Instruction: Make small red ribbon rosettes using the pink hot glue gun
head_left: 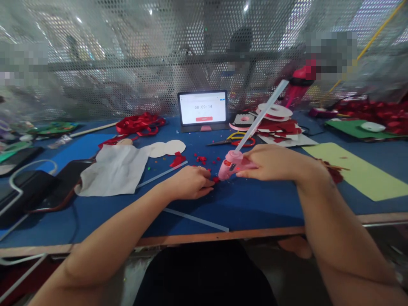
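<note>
My right hand (pixel 266 163) is wrapped round a pink hot glue gun (pixel 232 163), whose nozzle points down toward the left. A long translucent glue stick (pixel 263 114) juts up out of the gun's back. Close to the nozzle, my left hand (pixel 193 182) has its fingers closed near the table top. At its fingertips shows a small red fabric piece (pixel 216 179), partly hidden by the fingers and the nozzle. Small red scraps (pixel 201 160) are scattered just beyond, beside a larger red scrap (pixel 177 160).
Loose glue sticks (pixel 197 219) lie in front of and behind my left hand. Scissors (pixel 234 139), ribbon spools (pixel 274 111) and a tablet with a timer (pixel 203 108) stand behind. White cloth (pixel 113 170), a phone (pixel 65 182) and red ribbon (pixel 138 124) are left, yellow sheet (pixel 360 170) right.
</note>
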Motion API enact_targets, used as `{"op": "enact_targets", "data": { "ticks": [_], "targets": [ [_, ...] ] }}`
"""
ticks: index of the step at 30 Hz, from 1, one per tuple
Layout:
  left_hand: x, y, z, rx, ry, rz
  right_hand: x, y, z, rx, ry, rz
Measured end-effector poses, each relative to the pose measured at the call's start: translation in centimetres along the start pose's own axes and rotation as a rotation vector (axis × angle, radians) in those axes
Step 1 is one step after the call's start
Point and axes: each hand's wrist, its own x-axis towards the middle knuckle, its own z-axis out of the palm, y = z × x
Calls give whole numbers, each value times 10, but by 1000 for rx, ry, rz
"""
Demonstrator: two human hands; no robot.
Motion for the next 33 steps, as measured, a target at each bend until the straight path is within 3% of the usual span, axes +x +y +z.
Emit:
{"op": "enact_targets", "data": {
  "ticks": [5,8,10,15,21,25,29,33],
  "targets": [
    [0,0,0,1,10,-14,2,29,3,116,104,-10],
    [0,0,-1,-6,5,-7,10,49,15,163,217,113],
    [0,0,-1,-4,16,3,18,57,27,275,211,202],
    [0,-1,1,17,29,8,39,60,55,593,210,206],
    [0,0,0,34,17,7,57,57,78,434,280,204],
    [0,1,0,34,13,3,53,62,76,257,310,186],
    [0,1,0,22,12,-3,35,71,61,104,379,174],
    [-1,0,1,6,15,-7,17,62,41,59,193,187]
  ]
}}
